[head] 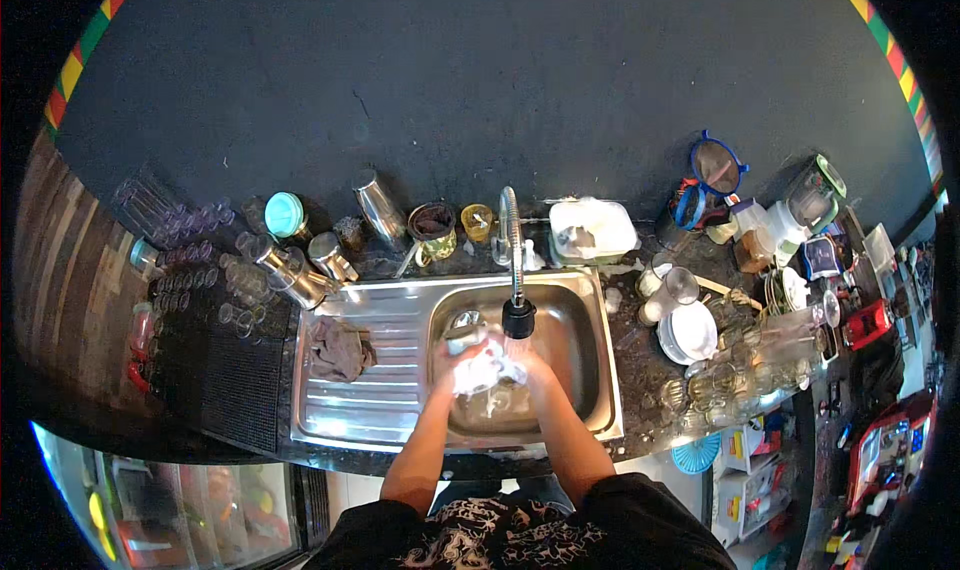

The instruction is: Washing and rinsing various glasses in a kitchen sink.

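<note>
Both my hands are over the basin of a stainless steel sink (592, 397), below the black head of a spring-neck faucet (517, 319). A white, foamy mass (480, 371) lies between them; whether it is a soapy cloth or suds over some item is unclear. My left hand (448, 361) is at its left side, beside a roundish vessel (466, 334). My right hand (527, 358) touches its right side, and its fingers are blurred. A crumpled brown cloth (335, 350) lies on the ribbed drainboard at the left.
Behind the sink stand a steel shaker (379, 208), a patterned mug (436, 244) and a white plastic tub (592, 229). Moka pots (292, 277) and glasses stand at the left. Stacked white bowls (688, 333), a wooden stick (727, 291) and several glasses (712, 382) crowd the right counter.
</note>
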